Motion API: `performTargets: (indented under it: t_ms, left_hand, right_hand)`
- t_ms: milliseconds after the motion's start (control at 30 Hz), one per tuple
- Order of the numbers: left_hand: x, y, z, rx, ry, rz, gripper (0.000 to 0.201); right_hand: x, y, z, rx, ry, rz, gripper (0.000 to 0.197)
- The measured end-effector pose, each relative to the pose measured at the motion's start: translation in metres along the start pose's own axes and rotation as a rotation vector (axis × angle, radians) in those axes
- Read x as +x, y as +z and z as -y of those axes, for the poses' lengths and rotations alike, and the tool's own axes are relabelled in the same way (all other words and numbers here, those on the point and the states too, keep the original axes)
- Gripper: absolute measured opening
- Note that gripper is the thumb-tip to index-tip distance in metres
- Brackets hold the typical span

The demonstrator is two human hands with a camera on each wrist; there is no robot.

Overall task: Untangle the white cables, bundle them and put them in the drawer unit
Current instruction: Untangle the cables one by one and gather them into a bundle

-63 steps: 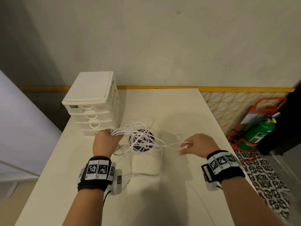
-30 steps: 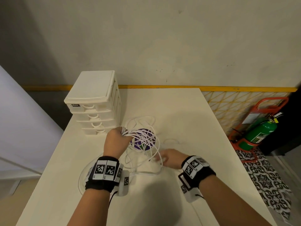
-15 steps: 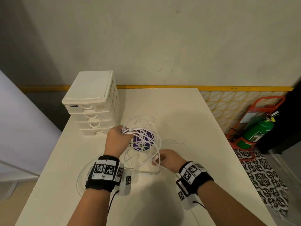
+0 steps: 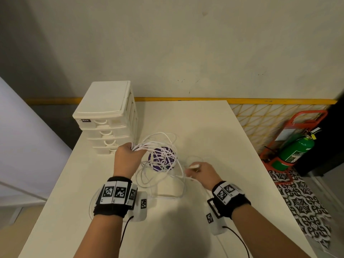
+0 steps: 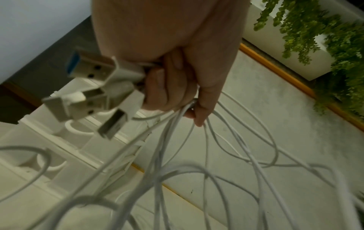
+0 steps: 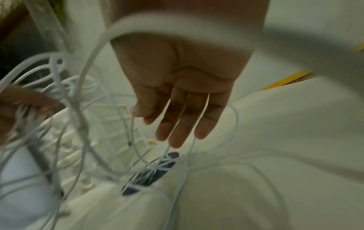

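Observation:
Several white cables [image 4: 162, 144] lie tangled on the white table [image 4: 204, 131], partly over a purple disc [image 4: 158, 165]. My left hand [image 4: 130, 148] grips a bunch of them just in front of the white drawer unit [image 4: 106, 108]. In the left wrist view the fingers [image 5: 167, 93] are curled round the strands and three USB plugs [image 5: 94, 68] stick out of the fist. My right hand [image 4: 193, 170] is to the right of the heap and pinches a cable end between thumb and forefinger; its other fingers [image 6: 183, 124] are straight. All the drawers are closed.
The drawer unit stands at the table's back left corner, its handles [image 4: 103, 122] facing me. A loose cable loop [image 4: 91, 203] lies by my left wrist. Right of the table, on the floor, a green fire extinguisher [image 4: 296, 148] sits in a red stand.
My right hand came in from the right to the cable heap, took hold of a cable end and lifted it slightly to the right. My left hand kept its grip on the bunch.

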State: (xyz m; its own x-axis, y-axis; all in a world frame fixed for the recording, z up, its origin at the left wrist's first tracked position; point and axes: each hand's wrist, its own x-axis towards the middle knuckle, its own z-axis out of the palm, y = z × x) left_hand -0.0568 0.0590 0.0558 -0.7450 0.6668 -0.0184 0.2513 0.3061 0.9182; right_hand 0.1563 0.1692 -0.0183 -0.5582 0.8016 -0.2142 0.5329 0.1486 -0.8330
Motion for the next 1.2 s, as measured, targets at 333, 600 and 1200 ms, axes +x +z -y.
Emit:
performTargets:
  t_ms: [333, 600, 1200]
  left_hand:
    - [-0.014, 0.025, -0.014, 0.004, 0.0, 0.147, 0.024]
    - [-0.018, -0.001, -0.024, 0.005, -0.002, 0.401, 0.025]
    - [-0.018, 0.013, -0.028, -0.209, -0.062, 0.365, 0.048]
  right_hand:
    - [-0.01, -0.015, 0.055, 0.161, -0.085, 0.07, 0.038]
    - [0.006, -0.044, 0.041, -0.277, -0.1, -0.271, 0.021]
    - [-0.01, -0.049, 0.065, -0.163, -0.55, -0.39, 0.037]
